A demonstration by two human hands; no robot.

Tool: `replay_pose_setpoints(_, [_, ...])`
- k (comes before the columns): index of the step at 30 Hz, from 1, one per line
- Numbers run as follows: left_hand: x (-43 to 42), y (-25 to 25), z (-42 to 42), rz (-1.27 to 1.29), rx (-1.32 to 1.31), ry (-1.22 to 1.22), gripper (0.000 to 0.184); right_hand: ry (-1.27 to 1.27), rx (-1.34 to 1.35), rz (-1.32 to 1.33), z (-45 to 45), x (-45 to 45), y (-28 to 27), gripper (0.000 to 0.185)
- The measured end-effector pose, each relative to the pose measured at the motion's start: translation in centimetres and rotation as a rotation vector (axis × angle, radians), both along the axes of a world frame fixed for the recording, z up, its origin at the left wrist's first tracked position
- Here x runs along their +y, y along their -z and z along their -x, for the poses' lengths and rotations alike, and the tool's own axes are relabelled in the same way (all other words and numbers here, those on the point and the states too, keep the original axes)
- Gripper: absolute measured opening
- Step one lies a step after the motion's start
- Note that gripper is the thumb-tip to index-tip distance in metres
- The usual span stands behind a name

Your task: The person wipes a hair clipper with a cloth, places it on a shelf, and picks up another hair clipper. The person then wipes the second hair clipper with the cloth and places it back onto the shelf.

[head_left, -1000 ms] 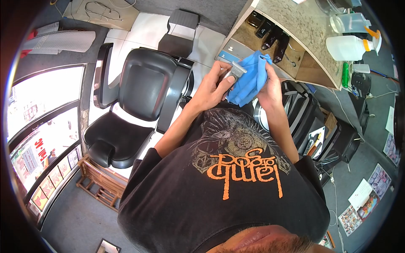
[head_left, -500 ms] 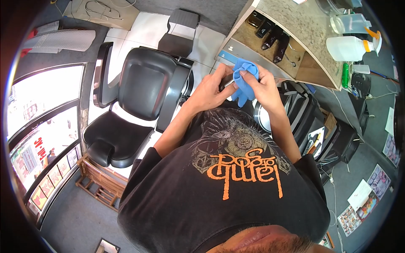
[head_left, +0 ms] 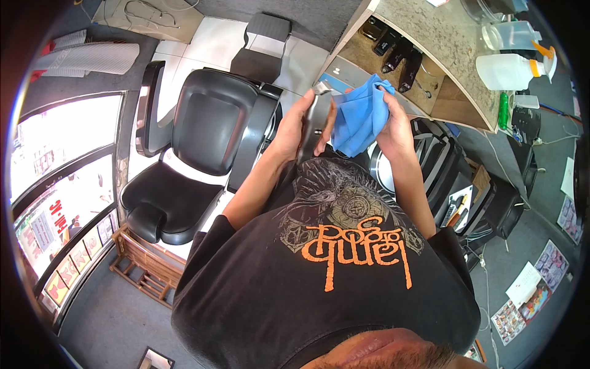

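Note:
My left hand (head_left: 289, 134) is closed round a dark hair clipper (head_left: 314, 126), held nearly upright with its metal blade end (head_left: 322, 88) at the top. My right hand (head_left: 397, 130) pinches a blue cloth (head_left: 361, 118) near its upper edge, and the cloth hangs spread out to the right of the clipper. The cloth's left edge is close to the fingers of my left hand; whether they touch is unclear. Both hands are above my black shirt (head_left: 344, 264), in front of the shelf unit.
Several dark clippers (head_left: 409, 71) lie in the open shelf compartment (head_left: 452, 101). On the counter (head_left: 424, 31) stands a spray bottle (head_left: 504, 71) beside a green object (head_left: 503, 111). A black barber chair (head_left: 212, 123) is at left; a wooden rack (head_left: 144, 270) stands below it.
The cloth has moved off the clipper to the right and opened out from a bunch. The clipper has turned more upright and shifted left in my left hand.

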State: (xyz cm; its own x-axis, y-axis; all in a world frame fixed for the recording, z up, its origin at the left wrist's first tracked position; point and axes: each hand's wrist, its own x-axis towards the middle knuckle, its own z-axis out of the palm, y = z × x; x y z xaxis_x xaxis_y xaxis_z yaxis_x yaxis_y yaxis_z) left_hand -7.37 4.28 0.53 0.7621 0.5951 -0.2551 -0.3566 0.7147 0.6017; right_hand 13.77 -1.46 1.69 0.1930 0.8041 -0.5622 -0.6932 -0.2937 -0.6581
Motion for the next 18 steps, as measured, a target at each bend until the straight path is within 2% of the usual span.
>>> replay_pose_setpoints(3, [-0.2, -0.2, -0.2, 0.102, -0.166, -0.048, 0.061, -0.057, -0.018, -0.012, -0.1, -0.2, -0.6, 0.041])
replay_pose_setpoints(7, [-0.3, 0.0, -0.6, 0.012, -0.109, -0.05, 0.062, -0.092, -0.045, 0.001, -0.2, -0.2, -0.3, 0.042])
replay_pose_setpoints(14, [-1.3, -0.3, -1.5, 0.133, -0.002, -0.12, 0.065, -0.143, -0.072, -0.017, -0.1, -0.1, -0.4, 0.041])
replay_pose_setpoints(18, [-0.9, 0.3, -0.8, 0.165, -0.088, -0.022, 0.067, -0.129, -0.117, 0.012, 0.1, 0.0, -0.5, 0.039])
